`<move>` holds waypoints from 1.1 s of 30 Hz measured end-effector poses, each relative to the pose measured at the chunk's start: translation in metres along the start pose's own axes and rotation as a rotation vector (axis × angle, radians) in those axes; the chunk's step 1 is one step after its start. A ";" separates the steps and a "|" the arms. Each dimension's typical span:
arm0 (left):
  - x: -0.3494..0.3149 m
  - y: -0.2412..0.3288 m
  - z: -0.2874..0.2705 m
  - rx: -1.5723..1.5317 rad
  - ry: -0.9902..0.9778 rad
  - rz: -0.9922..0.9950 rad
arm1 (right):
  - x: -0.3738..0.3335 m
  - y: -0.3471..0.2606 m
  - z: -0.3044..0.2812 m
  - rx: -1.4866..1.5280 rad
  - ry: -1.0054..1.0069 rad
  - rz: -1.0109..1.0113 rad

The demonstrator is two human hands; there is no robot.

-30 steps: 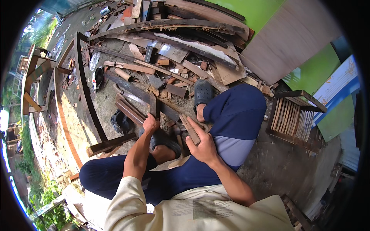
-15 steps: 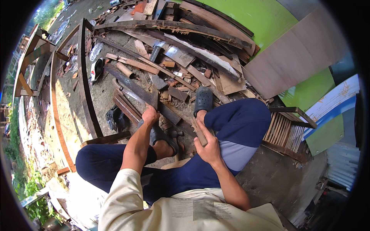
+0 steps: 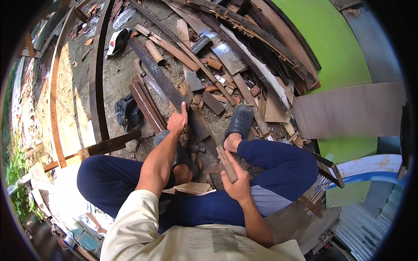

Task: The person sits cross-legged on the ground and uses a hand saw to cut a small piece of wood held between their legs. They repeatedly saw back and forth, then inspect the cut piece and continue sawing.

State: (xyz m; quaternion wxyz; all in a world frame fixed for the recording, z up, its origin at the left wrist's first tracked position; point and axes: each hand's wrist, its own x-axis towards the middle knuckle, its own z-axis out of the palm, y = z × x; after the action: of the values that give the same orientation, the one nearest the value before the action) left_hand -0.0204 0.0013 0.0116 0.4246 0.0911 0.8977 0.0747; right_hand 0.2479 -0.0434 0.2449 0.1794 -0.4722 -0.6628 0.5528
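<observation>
My left hand [image 3: 177,122] is closed round the lower end of a small flat wood piece [image 3: 188,96], held over a long dark plank [image 3: 159,76] on the ground. Its fingers are partly hidden. My right hand [image 3: 237,185] grips a short, rough-ended strip of wood [image 3: 227,164] above my lap, between my bent legs. Left of the plank lies a tool with a curved handle and shiny metal part [image 3: 153,85], alongside a reddish-brown grooved beam [image 3: 147,104]. A hammer head [image 3: 198,149] shows beside my left clog [image 3: 185,158].
A heap of broken boards [image 3: 261,48] fills the far side. Wooden frame pieces [image 3: 98,74] stand at left, near a black plastic bag [image 3: 128,113]. Green panels [image 3: 339,43], a brown board [image 3: 348,108] and a slatted wooden piece [image 3: 315,189] are at right. My right clog [image 3: 240,119] rests among scraps.
The view has shifted, so the surroundings sit differently in it. My left hand still holds its wood piece, its index finger now straighter along it. My right hand keeps its strip.
</observation>
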 end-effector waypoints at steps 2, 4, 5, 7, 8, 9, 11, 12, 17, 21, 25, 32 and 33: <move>0.003 0.005 -0.005 -0.038 -0.021 -0.048 | 0.011 0.002 0.004 -0.023 -0.019 -0.012; 0.006 0.005 -0.004 -0.043 0.000 -0.088 | 0.022 0.004 0.007 -0.076 -0.030 -0.058; 0.010 0.004 0.001 -0.052 0.053 -0.085 | 0.027 0.003 0.008 -0.088 -0.037 -0.036; 0.014 0.001 0.009 -0.061 0.163 -0.077 | 0.036 0.000 0.009 -0.106 -0.046 0.008; 0.016 0.000 0.012 -0.059 0.158 -0.076 | 0.040 0.001 0.010 -0.121 -0.042 -0.004; 0.015 0.001 0.010 -0.056 0.152 -0.075 | 0.045 0.000 0.012 -0.120 -0.054 0.027; 0.015 -0.001 0.009 -0.046 0.135 -0.078 | 0.054 -0.004 0.014 -0.119 -0.080 0.090; 0.016 0.000 0.008 -0.041 0.125 -0.078 | 0.062 -0.005 0.015 -0.135 -0.081 0.062; 0.012 0.007 -0.007 -0.028 0.033 -0.133 | 0.134 0.018 0.050 -0.105 -0.051 0.043; 0.014 0.011 -0.008 -0.052 0.026 -0.169 | 0.184 0.031 0.073 -0.119 -0.101 0.157; 0.014 0.012 -0.008 -0.051 0.009 -0.176 | 0.101 -0.021 0.032 -0.198 -0.117 0.163; 0.020 0.011 -0.004 -0.055 -0.014 -0.170 | 0.195 0.033 0.074 -0.108 -0.185 0.213; 0.022 0.013 -0.008 -0.061 0.002 -0.176 | 0.198 0.038 0.079 -0.123 -0.161 0.216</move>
State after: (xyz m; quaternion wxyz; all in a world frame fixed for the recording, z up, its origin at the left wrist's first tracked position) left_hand -0.0390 0.0180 0.0028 0.4311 -0.0012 0.9000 0.0646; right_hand 0.1070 0.0725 0.1288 0.0358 -0.5051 -0.6528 0.5634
